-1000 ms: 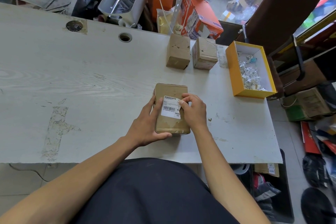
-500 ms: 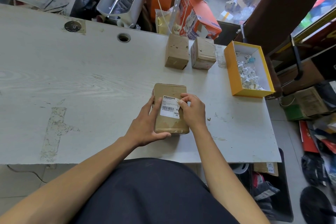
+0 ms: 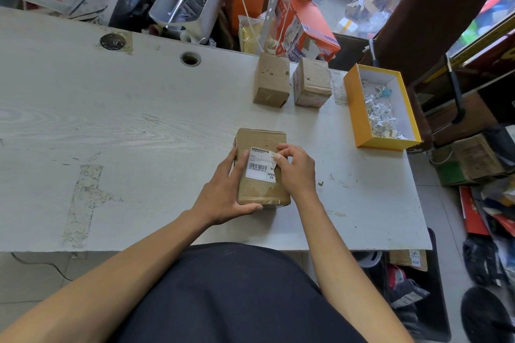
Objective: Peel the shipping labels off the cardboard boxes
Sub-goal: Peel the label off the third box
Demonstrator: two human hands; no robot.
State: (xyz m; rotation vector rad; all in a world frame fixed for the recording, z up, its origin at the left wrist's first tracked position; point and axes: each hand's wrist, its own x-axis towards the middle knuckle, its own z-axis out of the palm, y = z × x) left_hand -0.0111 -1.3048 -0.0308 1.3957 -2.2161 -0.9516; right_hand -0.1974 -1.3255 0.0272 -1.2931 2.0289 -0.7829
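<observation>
A cardboard box [image 3: 262,172] is lying flat on the pale surface [image 3: 125,125], close to the person's edge, with its long axis running away from the body. A white shipping label [image 3: 260,164] with a barcode is sitting on the box's top face, toward the right half. The right hand [image 3: 296,168] is the one working the label: it is resting over the box's right edge, so the label is lying just to its left, directly under the fingertips [image 3: 277,158]. The thumb and forefinger are pinching a narrow grip on the label's upper right corner, which appears to be lifting slightly off the cardboard — how much has come free is hard to tell. The other fingers are curling loosely behind.

The left hand [image 3: 227,195] is steadying the box from the other side, fingers lying straight along the left edge and the thumb pressing against the near end; it is bracing rather than clutching.

Judging from this, the peel should be drawn from the right corner leftward and toward the body, across the label, with the left hand countering the pull so the box is not sliding.

Two smaller cardboard boxes [image 3: 272,79] are standing well apart at the far edge, side by side. A yellow tray [image 3: 359,117] is lying to the right, holding crumpled white scraps — probably removed labels.
</observation>
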